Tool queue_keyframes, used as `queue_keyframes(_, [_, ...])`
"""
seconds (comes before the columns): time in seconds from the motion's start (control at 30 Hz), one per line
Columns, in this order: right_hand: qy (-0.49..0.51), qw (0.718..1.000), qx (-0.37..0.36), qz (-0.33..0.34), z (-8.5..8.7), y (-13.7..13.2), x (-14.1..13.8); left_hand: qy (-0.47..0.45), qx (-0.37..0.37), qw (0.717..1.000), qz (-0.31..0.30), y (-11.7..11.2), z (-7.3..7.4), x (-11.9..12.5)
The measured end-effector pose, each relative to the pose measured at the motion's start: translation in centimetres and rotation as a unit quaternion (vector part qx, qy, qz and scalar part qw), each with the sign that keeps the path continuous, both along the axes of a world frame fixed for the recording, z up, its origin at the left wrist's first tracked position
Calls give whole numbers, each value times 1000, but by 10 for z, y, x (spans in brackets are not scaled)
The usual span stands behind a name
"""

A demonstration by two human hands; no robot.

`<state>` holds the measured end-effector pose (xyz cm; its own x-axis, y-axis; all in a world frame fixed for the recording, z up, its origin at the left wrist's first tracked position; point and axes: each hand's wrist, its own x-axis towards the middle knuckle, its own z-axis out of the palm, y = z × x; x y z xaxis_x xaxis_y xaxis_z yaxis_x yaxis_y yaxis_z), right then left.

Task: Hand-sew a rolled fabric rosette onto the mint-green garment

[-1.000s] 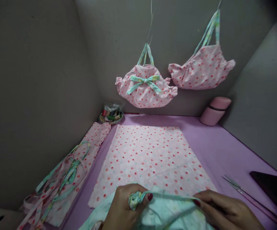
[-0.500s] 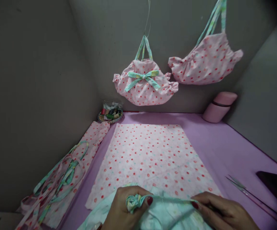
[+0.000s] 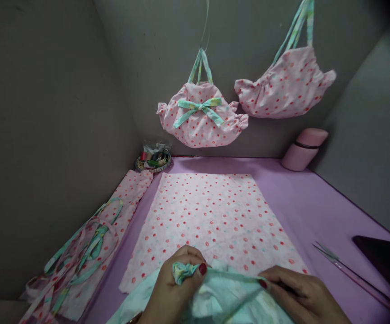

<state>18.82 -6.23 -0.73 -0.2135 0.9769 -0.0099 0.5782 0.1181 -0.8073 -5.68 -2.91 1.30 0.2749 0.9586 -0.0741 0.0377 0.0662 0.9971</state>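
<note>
Between my hands stretches the edge of a mint-green fabric (image 3: 230,294) with faint yellow patches; its lower part runs out of view. My left hand (image 3: 172,288) is closed on that edge, thumb pressed against the fingers. A bunched end (image 3: 183,272) of the same green cloth pokes out above the left thumb. At the other side, my right hand (image 3: 304,292) pinches the edge between thumb and forefinger. Whether a needle or pin is in the right fingers is too small to tell. Beneath and beyond lies a flat pink dotted cloth (image 3: 208,211).
Pink-and-green straps (image 3: 95,245) lie on folded dotted cloth at left. A thread basket (image 3: 154,164) stands behind. Two dotted fabric bags (image 3: 203,128) hang above. On the purple table (image 3: 302,198) are a pink bottle (image 3: 302,150), scissors (image 3: 353,276) and a dark flat object (image 3: 383,261).
Both hands have shifted slightly up and left in view with the green fabric, still gripping its edge. The whole scene has also moved a little left as the camera turned.
</note>
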Motion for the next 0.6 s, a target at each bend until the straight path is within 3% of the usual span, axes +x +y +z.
queue_keyframes(0.13, [-32, 999, 1, 6, -6, 0, -3, -1, -110, 994, -18, 0, 4, 1])
queue_keyframes(0.33, [-52, 999, -8, 1, -13, 1, -2, -60, -184, 981, 6, 2, -8, 8])
queue_keyframes(0.6, [-36, 999, -35, -14, -7, 3, -7, 21, -140, 990, -10, 7, -16, 8])
